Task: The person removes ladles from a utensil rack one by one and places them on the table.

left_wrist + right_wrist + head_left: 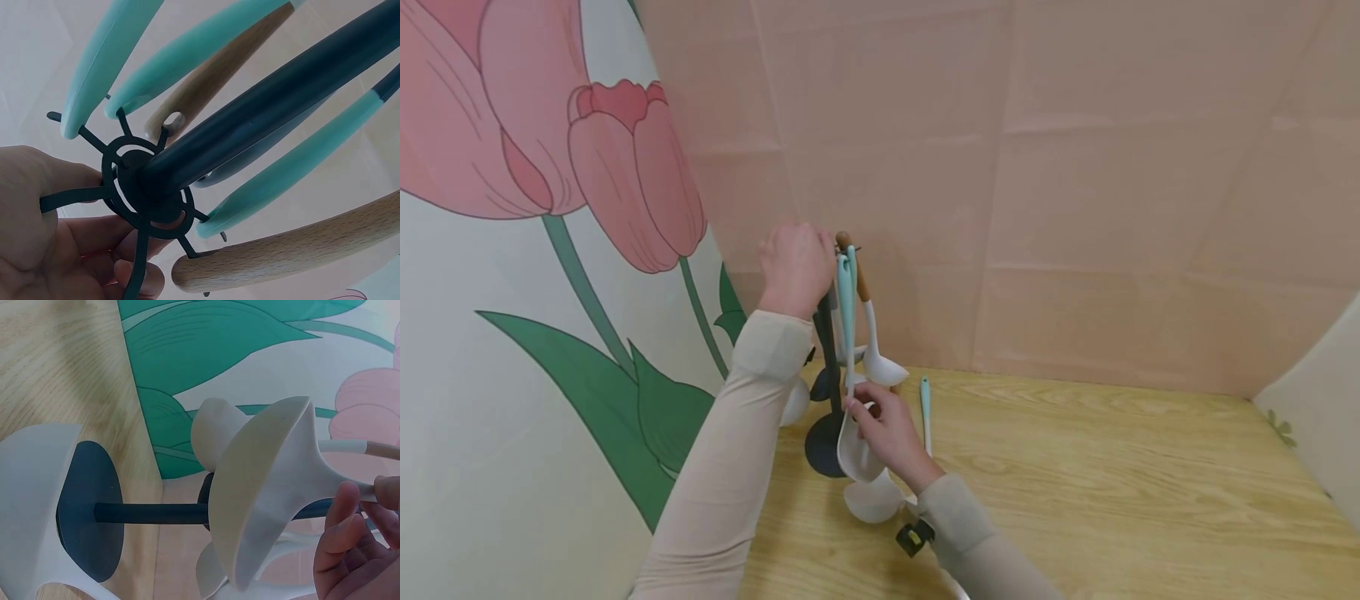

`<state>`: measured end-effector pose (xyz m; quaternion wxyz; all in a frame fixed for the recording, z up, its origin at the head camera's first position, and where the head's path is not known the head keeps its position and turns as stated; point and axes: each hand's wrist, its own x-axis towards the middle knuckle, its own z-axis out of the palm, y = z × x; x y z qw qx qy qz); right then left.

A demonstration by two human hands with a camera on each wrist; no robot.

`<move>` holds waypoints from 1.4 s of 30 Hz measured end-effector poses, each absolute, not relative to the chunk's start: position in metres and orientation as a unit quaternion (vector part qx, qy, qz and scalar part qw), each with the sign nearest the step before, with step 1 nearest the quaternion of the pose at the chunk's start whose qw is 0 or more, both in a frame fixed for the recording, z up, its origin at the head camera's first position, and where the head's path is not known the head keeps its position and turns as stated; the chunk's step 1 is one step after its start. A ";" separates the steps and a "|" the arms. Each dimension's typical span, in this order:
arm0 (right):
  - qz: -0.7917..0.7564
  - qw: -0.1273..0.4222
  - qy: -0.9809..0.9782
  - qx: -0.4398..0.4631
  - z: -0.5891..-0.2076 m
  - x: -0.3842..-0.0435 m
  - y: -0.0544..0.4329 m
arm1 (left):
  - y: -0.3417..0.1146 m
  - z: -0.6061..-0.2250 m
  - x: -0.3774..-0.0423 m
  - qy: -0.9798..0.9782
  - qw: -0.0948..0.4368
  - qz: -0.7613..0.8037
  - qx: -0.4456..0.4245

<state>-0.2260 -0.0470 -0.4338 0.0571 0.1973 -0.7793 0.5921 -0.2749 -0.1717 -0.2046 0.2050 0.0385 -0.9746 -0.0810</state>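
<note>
A dark utensil stand (827, 342) with a round base stands near the back left of the table, several kitchen utensils hanging from its hooks. At its top, my left hand (797, 262) holds the hooked ring; in the left wrist view, curled fingers (103, 240) lie behind the ring (109, 187). My right hand (891, 429) pinches the stem of a white ladle (859, 454) just above its bowl. The ladle's turquoise handle (847, 308) reaches up to the hooks. In the right wrist view, the ladle bowl (262, 500) overlaps the stand's pole (150, 513).
Another white ladle (874, 502) lies on the table in front of the stand. A utensil with a turquoise handle (925, 404) lies to the right. A wooden-handled white ladle (883, 368) hangs at the back. A tulip-printed panel (640, 183) rises close at left, a pink backdrop (1075, 208) behind.
</note>
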 end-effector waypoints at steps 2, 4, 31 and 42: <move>0.592 0.057 -0.779 0.198 -0.434 -0.226 -0.047 | -0.172 -0.205 -0.275 -0.975 0.204 -0.081 0.039; 0.593 0.057 -0.778 0.200 -0.433 -0.226 -0.047 | -0.172 -0.205 -0.275 -0.975 0.203 -0.081 0.039; 0.595 0.085 -0.775 0.196 -0.429 -0.219 -0.042 | -0.174 -0.208 -0.274 -0.972 0.216 -0.095 0.024; 0.605 0.091 -0.773 0.169 -0.438 -0.216 -0.033 | -0.175 -0.209 -0.273 -0.969 0.228 -0.095 0.014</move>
